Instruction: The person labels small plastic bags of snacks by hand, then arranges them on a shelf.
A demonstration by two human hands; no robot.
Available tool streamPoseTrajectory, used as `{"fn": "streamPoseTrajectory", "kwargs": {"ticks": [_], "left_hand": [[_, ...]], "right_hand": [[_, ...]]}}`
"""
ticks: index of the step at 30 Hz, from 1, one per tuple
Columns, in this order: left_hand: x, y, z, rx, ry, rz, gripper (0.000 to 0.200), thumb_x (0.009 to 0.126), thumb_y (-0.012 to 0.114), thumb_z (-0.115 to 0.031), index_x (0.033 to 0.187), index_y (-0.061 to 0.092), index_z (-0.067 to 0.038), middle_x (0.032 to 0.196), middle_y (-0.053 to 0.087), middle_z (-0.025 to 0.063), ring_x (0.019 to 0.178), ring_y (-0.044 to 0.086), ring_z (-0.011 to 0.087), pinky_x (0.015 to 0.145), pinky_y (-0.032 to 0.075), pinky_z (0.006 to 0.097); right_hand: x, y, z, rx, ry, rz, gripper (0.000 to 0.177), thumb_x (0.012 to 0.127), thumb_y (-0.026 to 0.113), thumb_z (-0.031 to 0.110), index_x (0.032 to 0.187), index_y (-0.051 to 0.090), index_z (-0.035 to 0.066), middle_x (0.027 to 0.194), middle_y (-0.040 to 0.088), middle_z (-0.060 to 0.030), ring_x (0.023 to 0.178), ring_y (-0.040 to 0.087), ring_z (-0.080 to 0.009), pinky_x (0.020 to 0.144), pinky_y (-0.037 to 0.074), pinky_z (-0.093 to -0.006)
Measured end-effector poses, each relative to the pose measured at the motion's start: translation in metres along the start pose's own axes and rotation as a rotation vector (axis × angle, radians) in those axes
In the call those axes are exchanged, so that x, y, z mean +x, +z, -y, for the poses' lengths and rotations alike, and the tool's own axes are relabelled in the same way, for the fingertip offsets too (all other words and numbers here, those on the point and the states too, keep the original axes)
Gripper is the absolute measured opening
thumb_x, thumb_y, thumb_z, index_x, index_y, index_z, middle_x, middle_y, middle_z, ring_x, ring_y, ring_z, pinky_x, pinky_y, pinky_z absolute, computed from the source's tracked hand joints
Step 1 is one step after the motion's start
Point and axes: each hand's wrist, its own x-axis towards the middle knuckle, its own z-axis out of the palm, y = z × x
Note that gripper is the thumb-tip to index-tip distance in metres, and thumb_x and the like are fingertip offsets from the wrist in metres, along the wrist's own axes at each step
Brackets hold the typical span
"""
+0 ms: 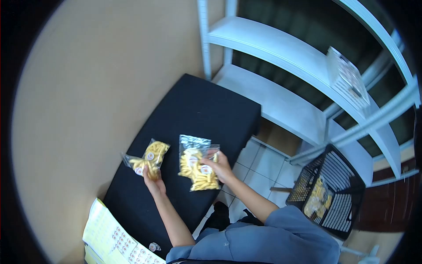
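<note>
My left hand [154,179] is closed on a clear bag of yellow snack pieces [139,166] with a round label. Touching or overlapping it on the black cloth is another labelled bag [157,151]. To the right, my right hand [216,166] grips a clear labelled bag [205,179] of the same yellow pieces, fingers on its upper right part. That bag partly overlaps one more labelled bag [189,156], whose clear top points away from me. The undersides of the bags and some of my fingertips are hidden.
The black-covered table [198,105] stands against the wall. Sheets of round stickers [118,240] and a small clear item [154,247] lie at its near left end. A black basket [338,193] holding yellow bags is at the right, below white shelves [272,94] with a white box [347,79].
</note>
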Motion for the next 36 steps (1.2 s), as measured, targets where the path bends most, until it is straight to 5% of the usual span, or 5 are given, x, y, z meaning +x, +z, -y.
{"fn": "streamPoseTrajectory", "kwargs": {"ticks": [7,17,21,25,36], "left_hand": [[-0.084,0.019,0.026,0.034,0.046,0.082,0.05,0.073,0.059,-0.03,0.111,0.041,-0.003,0.1,0.052,0.008,0.085,0.054,0.0157,0.067,0.046,0.024],[-0.274,0.073,0.137,0.267,-0.006,0.715,0.05,0.077,0.055,-0.017,0.118,0.033,0.002,0.113,0.044,0.0114,0.101,0.046,0.0189,0.087,0.037,0.0315],[-0.359,0.102,0.189,0.525,-0.049,0.955,0.053,0.069,0.061,-0.004,0.114,0.034,0.002,0.101,0.049,0.0099,0.093,0.05,0.0167,0.079,0.041,0.028],[-0.443,0.118,0.251,0.692,-0.052,1.318,0.051,0.061,0.068,0.003,0.101,0.038,-0.001,0.093,0.051,0.0094,0.081,0.054,0.0147,0.07,0.047,0.0251],[-0.52,0.094,0.433,1.024,-0.145,1.684,0.061,0.056,0.077,-0.02,0.098,0.038,0.004,0.097,0.051,0.0141,0.087,0.052,0.0192,0.074,0.042,0.0273]], "right_hand": [[-0.086,-0.084,0.019,0.134,-0.103,-0.2,0.035,0.067,0.065,0.005,0.095,0.044,0.0,0.079,0.053,-0.0069,0.072,0.055,-0.0135,0.064,0.047,-0.0243],[-0.306,-0.328,0.068,0.198,-0.362,-0.754,0.033,0.069,0.064,0.003,0.095,0.044,0.001,0.08,0.053,-0.0071,0.072,0.054,-0.0128,0.062,0.045,-0.0228],[-0.416,-0.387,0.057,0.287,-0.479,-0.998,0.03,0.071,0.06,0.001,0.095,0.043,0.001,0.079,0.053,-0.0058,0.07,0.054,-0.0125,0.06,0.045,-0.0228],[-0.504,-0.421,0.032,0.442,-0.617,-1.27,0.021,0.073,0.058,-0.001,0.09,0.046,0.002,0.078,0.054,-0.0059,0.069,0.055,-0.0129,0.06,0.046,-0.0239],[-0.605,-0.457,-0.001,0.678,-0.816,-1.556,0.021,0.073,0.057,-0.002,0.091,0.047,0.004,0.077,0.055,-0.0057,0.066,0.055,-0.0127,0.058,0.047,-0.0242]]}}
